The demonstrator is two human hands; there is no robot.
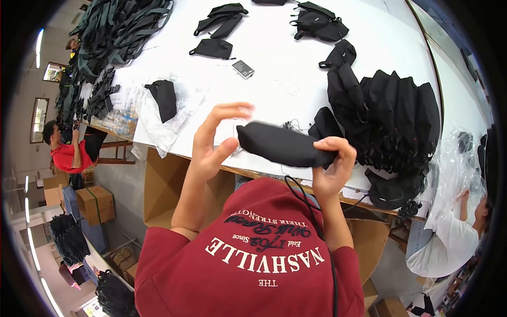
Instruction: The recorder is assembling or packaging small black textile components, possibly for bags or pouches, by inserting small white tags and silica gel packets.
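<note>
Right hand point(331, 164) fingers clamp black pouch point(285, 143) end; left hand point(212, 138) fingers half-open, thumb touching it; clear bag point(168, 119) at bench point(274, 68) near edge.

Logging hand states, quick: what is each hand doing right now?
Left hand: open, fingers spread, thumb at the end of the black pouch.
Right hand: closed on the black pouch.

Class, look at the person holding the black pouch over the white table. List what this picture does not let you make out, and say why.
- Head view: underside of the black pouch, turned away.
- Right hand: palm hidden behind the pouch end it grips.
- Left hand: fingertips blurred, contact with the pouch unclear.
- Small dark card on the white table: too small to identify.
- Stacked black pouches: overlapping, count uncertain.
</note>
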